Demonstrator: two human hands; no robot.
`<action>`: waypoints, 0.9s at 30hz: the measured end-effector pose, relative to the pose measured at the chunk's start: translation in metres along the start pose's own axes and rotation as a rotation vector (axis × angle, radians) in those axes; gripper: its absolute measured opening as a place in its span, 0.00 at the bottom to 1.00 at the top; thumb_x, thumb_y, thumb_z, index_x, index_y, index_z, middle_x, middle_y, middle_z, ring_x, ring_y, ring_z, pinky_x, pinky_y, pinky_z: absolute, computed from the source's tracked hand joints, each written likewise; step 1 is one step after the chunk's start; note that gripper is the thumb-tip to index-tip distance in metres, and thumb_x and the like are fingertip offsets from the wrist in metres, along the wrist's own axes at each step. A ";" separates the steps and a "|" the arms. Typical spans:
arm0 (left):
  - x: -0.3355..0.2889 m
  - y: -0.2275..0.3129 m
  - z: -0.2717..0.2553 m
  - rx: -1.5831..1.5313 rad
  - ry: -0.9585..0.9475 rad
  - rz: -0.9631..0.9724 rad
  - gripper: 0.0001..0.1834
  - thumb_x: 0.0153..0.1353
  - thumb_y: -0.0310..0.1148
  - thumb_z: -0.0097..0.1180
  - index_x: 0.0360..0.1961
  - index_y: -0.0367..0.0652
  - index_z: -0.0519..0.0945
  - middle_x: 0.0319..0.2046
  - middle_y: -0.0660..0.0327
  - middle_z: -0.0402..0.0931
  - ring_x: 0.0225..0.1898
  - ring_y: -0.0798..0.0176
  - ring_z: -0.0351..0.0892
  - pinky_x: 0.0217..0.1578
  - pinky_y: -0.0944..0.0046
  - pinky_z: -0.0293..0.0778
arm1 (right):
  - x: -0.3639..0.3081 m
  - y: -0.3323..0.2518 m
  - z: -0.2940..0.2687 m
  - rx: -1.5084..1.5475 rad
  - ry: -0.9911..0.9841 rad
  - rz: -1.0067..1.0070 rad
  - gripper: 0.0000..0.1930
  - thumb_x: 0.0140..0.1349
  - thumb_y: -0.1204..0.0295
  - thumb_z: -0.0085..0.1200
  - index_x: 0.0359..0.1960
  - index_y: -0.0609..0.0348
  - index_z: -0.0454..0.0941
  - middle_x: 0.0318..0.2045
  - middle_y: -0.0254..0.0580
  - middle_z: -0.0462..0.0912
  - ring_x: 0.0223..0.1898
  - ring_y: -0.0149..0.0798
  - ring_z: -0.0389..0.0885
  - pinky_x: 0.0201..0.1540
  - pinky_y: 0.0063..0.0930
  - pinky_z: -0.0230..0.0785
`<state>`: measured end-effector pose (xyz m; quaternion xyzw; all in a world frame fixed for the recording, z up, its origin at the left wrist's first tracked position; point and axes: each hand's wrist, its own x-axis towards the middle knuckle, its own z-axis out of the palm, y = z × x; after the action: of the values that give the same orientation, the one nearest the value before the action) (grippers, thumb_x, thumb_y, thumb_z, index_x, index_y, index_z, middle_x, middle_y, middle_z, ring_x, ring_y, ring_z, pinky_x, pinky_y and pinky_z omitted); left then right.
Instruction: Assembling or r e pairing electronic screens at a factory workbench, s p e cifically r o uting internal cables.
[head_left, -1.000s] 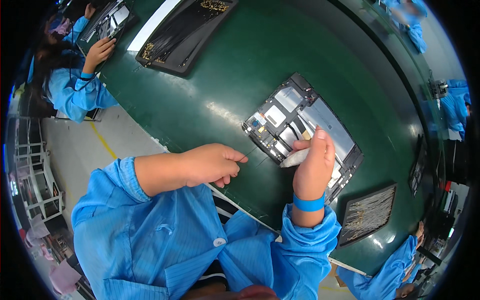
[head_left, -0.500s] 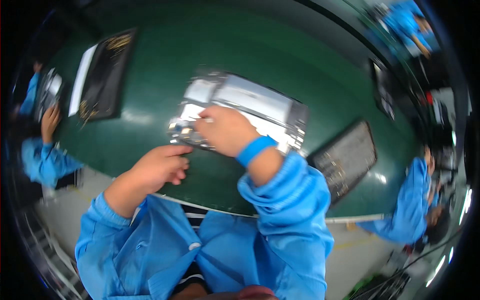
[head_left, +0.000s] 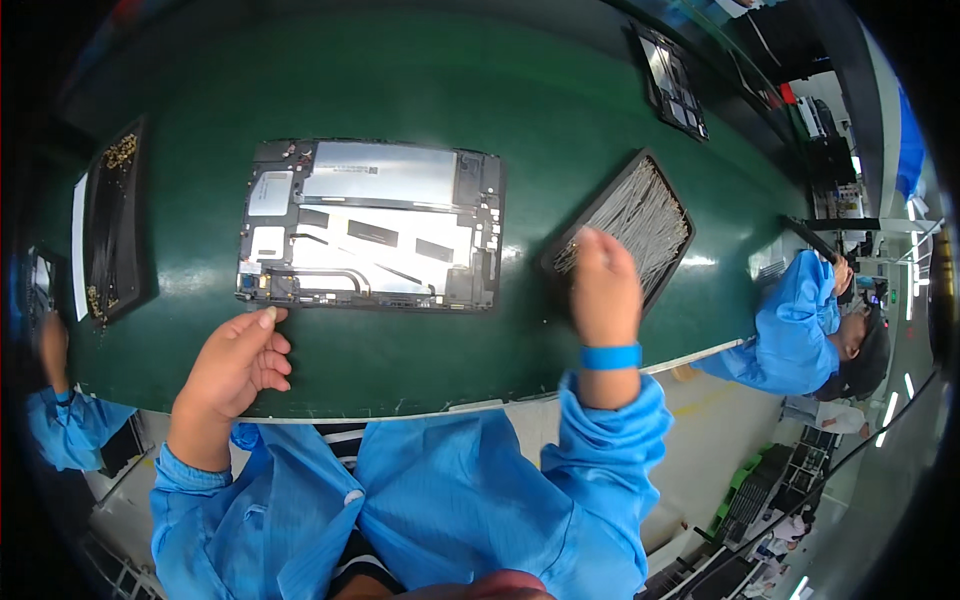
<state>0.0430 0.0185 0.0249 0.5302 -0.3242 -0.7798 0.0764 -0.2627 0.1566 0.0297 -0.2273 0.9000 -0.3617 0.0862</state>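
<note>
An opened tablet (head_left: 480, 240) lies flat on the green table, showing its silver battery, white plates, black cables and small boards. My left hand (head_left: 238, 362) is just below its near-left corner, thumb and forefinger pressed together and the other fingers curled. What they pinch, if anything, is too small to make out. To the right, my right hand (head_left: 608, 295), with a blue wristband, reaches over the near-left part of a dark tray (head_left: 688, 232) full of thin pale cable-like strands (head_left: 640, 215). Its fingers are drawn together at the strands; whatever lies between them is hidden.
At the far left stands a dark tray (head_left: 118, 255) with gold-coloured small parts, beside a white strip (head_left: 80, 245). Another opened device (head_left: 672, 85) lies at the far right. Co-workers in blue sit at both sides; one sleeve (head_left: 790, 330) is at the right table edge.
My right hand has left the tablet and moved right to the tray of strands. My left hand remains by the tablet's near-left corner. The whole view has shifted.
</note>
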 end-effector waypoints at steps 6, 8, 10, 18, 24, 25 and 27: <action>0.003 0.004 -0.001 -0.036 -0.040 -0.049 0.17 0.56 0.39 0.43 0.40 0.36 0.66 0.20 0.62 0.69 0.18 0.68 0.71 0.17 0.69 0.71 | 0.001 0.046 -0.027 -0.516 0.107 -0.108 0.17 0.52 0.61 0.45 0.32 0.65 0.74 0.28 0.56 0.75 0.34 0.53 0.72 0.39 0.38 0.63; 0.003 0.004 0.001 -0.040 -0.038 -0.054 0.17 0.56 0.40 0.44 0.40 0.36 0.66 0.20 0.62 0.69 0.18 0.68 0.71 0.17 0.69 0.72 | 0.003 0.036 -0.030 -0.480 0.079 0.013 0.16 0.53 0.62 0.44 0.32 0.65 0.74 0.28 0.56 0.75 0.34 0.53 0.72 0.38 0.37 0.64; 0.004 0.003 0.005 -0.005 -0.015 -0.042 0.17 0.56 0.40 0.44 0.39 0.37 0.66 0.20 0.63 0.69 0.18 0.69 0.70 0.17 0.70 0.71 | 0.000 0.037 -0.036 -0.415 0.106 0.039 0.16 0.53 0.63 0.43 0.32 0.65 0.74 0.29 0.56 0.75 0.34 0.53 0.72 0.38 0.37 0.64; -0.002 -0.005 0.014 0.321 0.029 0.094 0.19 0.55 0.39 0.45 0.42 0.35 0.68 0.26 0.59 0.69 0.24 0.69 0.70 0.22 0.70 0.70 | -0.035 0.031 -0.053 -0.106 0.238 0.150 0.16 0.54 0.62 0.46 0.32 0.67 0.73 0.27 0.50 0.76 0.30 0.41 0.74 0.35 0.27 0.64; -0.023 0.005 0.037 1.257 0.016 1.199 0.18 0.44 0.31 0.55 0.38 0.35 0.70 0.33 0.50 0.69 0.36 0.50 0.70 0.36 0.60 0.69 | -0.076 -0.031 -0.049 0.217 -0.218 -0.211 0.04 0.48 0.73 0.54 0.23 0.59 0.73 0.22 0.41 0.76 0.25 0.37 0.73 0.29 0.24 0.65; -0.021 0.003 0.042 1.197 -0.044 1.383 0.19 0.43 0.32 0.56 0.38 0.37 0.70 0.38 0.50 0.66 0.39 0.48 0.68 0.38 0.57 0.68 | -0.077 -0.038 -0.042 0.277 -0.435 -0.322 0.04 0.48 0.73 0.53 0.23 0.58 0.73 0.21 0.40 0.76 0.24 0.38 0.73 0.28 0.25 0.65; -0.022 0.000 0.055 1.187 -0.090 1.545 0.20 0.42 0.33 0.57 0.39 0.44 0.72 0.40 0.51 0.65 0.40 0.47 0.67 0.40 0.56 0.68 | -0.080 -0.048 -0.024 0.352 -0.678 -0.446 0.04 0.48 0.72 0.53 0.23 0.58 0.73 0.20 0.40 0.75 0.24 0.40 0.73 0.27 0.26 0.65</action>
<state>0.0045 0.0521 0.0539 0.0936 -0.9252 -0.2443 0.2748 -0.1832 0.1784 0.0792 -0.5038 0.6745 -0.4240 0.3338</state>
